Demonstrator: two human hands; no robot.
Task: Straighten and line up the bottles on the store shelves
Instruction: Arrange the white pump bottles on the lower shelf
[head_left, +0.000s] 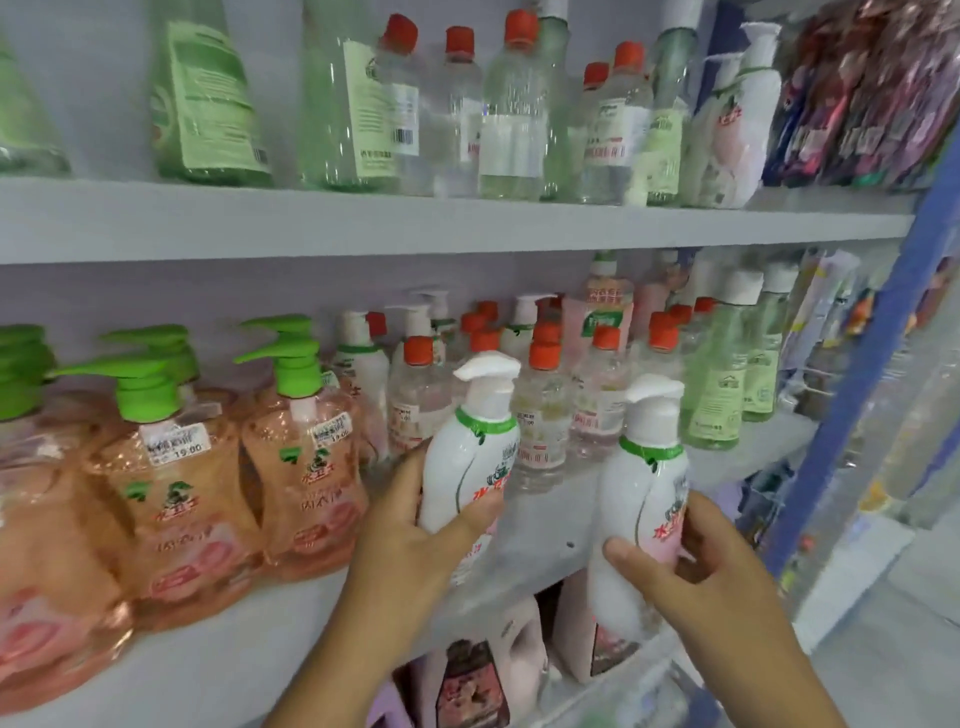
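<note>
Here we see each hand wrapped around its own white plastic pump bottle with a green neck band, both upright in front of the middle shelf (545, 525). The left hand (415, 525) grips the left white bottle (467, 457), thumb across its label and fingers curled behind. The right hand (696, 561) holds the right white bottle (639, 499), thumb pressed on its front, fingers round the far side. The two bottles stand near each other, apart. Behind them, clear bottles with red caps (543, 415) crowd the shelf; to the left stand peach-coloured soap bottles with green pumps (306, 447).
</note>
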